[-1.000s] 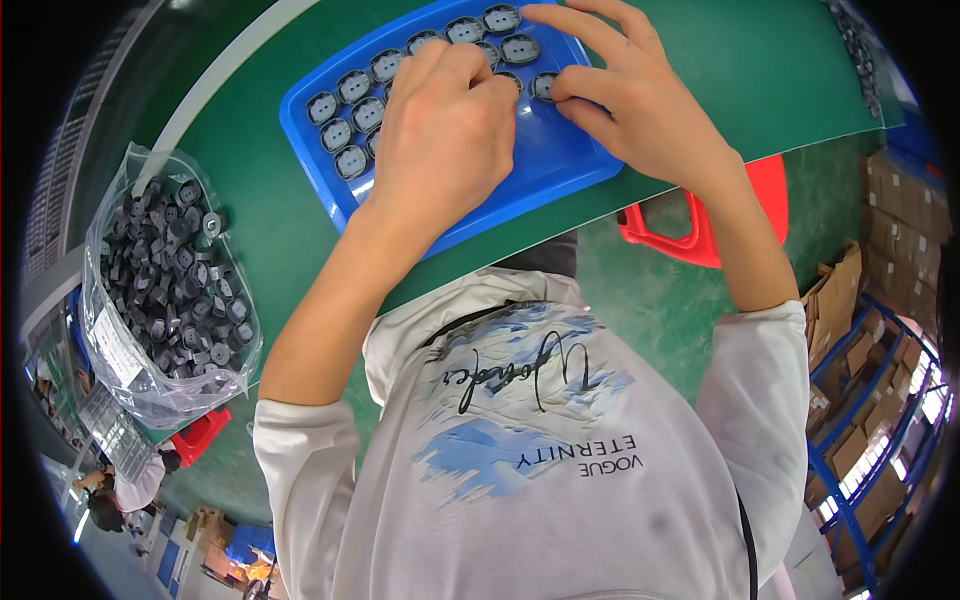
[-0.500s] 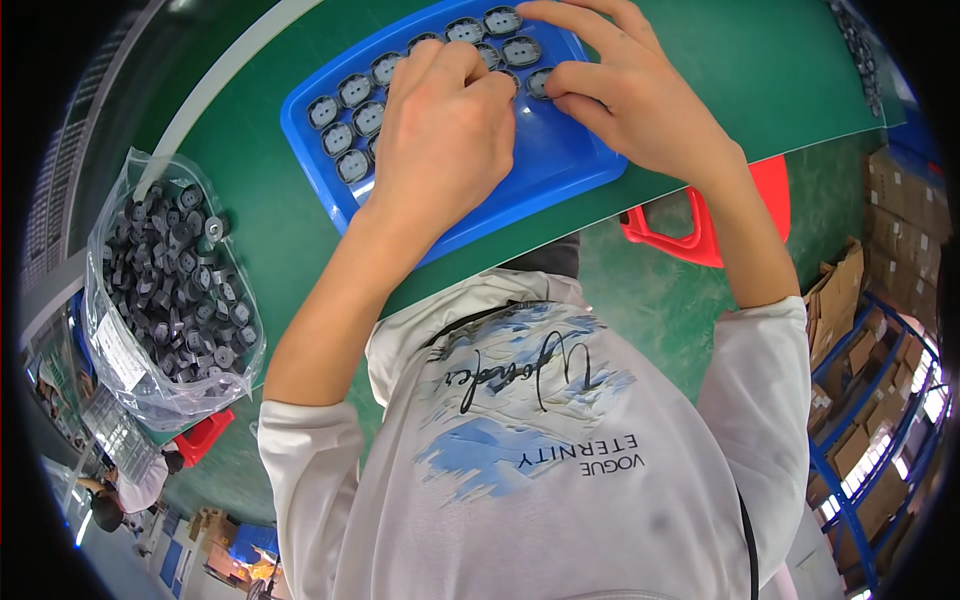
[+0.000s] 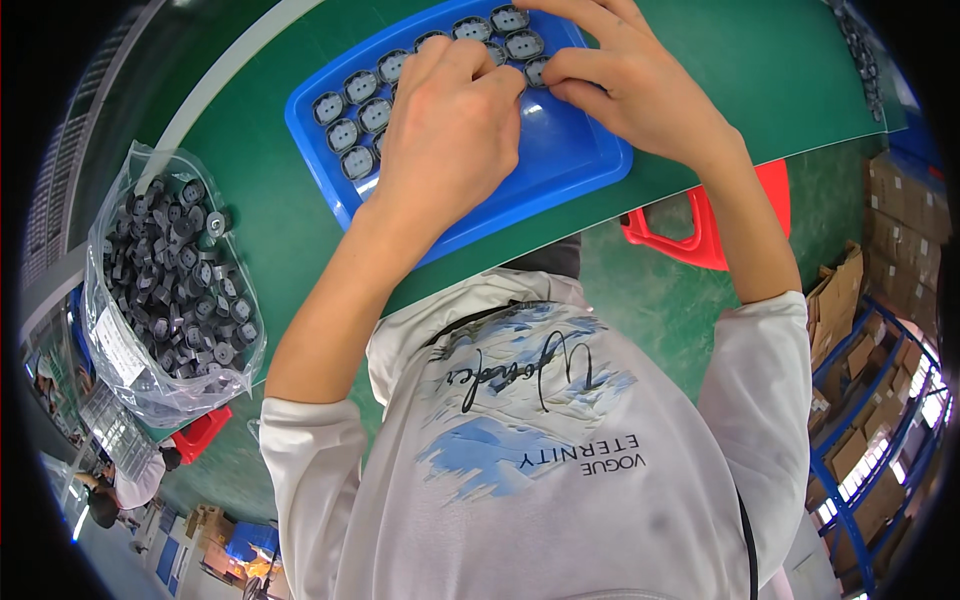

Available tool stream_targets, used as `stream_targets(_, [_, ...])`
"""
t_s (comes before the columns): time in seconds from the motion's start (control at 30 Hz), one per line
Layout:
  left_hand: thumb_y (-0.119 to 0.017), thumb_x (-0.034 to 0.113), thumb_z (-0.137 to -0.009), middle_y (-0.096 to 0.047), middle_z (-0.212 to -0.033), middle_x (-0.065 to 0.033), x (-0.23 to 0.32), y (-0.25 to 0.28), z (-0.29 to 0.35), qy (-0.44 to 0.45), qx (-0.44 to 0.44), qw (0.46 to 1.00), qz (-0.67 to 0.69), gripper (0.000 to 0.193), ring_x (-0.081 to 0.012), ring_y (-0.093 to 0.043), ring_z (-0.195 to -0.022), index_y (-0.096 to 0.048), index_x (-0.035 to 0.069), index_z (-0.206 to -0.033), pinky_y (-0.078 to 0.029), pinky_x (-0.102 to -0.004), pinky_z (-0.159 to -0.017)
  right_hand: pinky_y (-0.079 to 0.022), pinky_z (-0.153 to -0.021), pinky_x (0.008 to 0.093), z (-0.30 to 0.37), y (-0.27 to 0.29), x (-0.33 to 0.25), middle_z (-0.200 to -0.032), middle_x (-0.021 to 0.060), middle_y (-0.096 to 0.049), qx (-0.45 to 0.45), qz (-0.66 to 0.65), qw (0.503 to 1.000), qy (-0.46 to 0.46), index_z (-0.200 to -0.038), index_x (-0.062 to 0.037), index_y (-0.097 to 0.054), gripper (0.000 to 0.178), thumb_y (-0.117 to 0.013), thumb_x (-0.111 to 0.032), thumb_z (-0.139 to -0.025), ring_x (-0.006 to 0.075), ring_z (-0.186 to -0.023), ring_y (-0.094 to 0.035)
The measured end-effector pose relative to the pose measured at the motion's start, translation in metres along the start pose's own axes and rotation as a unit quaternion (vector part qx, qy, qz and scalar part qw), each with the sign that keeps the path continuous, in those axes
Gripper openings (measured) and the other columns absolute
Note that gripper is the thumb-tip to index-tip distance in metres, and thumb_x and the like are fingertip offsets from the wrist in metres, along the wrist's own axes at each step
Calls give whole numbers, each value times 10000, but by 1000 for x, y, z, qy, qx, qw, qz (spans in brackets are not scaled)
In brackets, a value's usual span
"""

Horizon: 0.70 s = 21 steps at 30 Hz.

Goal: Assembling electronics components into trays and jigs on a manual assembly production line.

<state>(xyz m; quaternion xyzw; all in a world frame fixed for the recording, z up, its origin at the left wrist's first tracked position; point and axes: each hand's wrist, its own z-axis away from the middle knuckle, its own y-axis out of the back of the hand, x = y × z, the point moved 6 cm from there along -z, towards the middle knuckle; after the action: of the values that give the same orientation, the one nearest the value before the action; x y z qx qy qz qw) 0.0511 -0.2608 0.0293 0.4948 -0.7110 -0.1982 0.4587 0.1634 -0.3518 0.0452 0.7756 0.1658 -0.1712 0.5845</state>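
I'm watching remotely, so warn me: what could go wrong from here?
The right hand has fingers at the edge of a part; a slip might knock neighbouring parts askew. The left hand hides some of the blue tray, so a crooked part could go unnoticed. The tray sits near the table's edge; a push might send it over.

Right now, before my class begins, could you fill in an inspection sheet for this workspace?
Surface: green table, bearing a blue tray.
Work items: grey parts in rows in the tray.
Clutter: clear bag of loose dark pieces at left.
Hands: left hand over the tray, fingertips hidden; right hand with fingers at the rightmost part, grip unclear.
Cables: possibly one; black cord or strap against the shirt.
Surroundings: red plastic item, cardboard boxes, blue shelving, another person.
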Motion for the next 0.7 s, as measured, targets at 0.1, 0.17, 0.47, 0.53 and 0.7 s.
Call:
stream_targets(0.1, [-728,21,-729,-599,-807,-79,0,14,-1,18,10,1000,12,101,-276,-572,-859,-729,40,-828,-475,-388,-763,-377,-1076,480,12,7,-4,-1382,206,-509,171,-67,963,197,-866,-24,-683,122,-734,-67,-764,408,-1286,-431])
stream_targets(0.17, [-744,38,-731,-607,-816,-72,-6,37,5,42,20,999,14,114,-272,-584,-877,-736,52,-844,-490,-382,-762,-379,-1069,494,2,14,-12,-1377,205,-512,24,-19,999,-22,-914,-35,-690,168,-754,-77,-764,412,-1283,-434])
stream_targets(0.47, [-822,89,-680,-611,-981,-58,-22,65,32,82,-2,995,-63,230,-282,-551,-977,-741,81,-896,-475,-396,-820,-379,-1059,521,7,-10,-14,-1339,196,-527,271,-59,937,213,-902,-49,-685,192,-772,-96,-738,430,-1266,-430])
stream_targets(0.53, [-843,112,-646,-598,-969,-63,-20,61,36,52,0,995,-89,258,-297,-521,-1010,-731,78,-876,-410,-420,-866,-374,-1061,528,-11,-7,-47,-1328,197,-529,177,-16,976,122,-888,-51,-685,180,-765,-103,-736,428,-1261,-428])
stream_targets(0.7, [-818,93,-654,-581,-939,-56,-13,47,31,8,-9,995,-103,192,-278,-519,-978,-724,65,-818,-412,-415,-828,-357,-1075,533,-20,-24,-52,-1312,201,-533,64,90,993,29,-840,-66,-698,88,-706,-121,-772,421,-1252,-427])
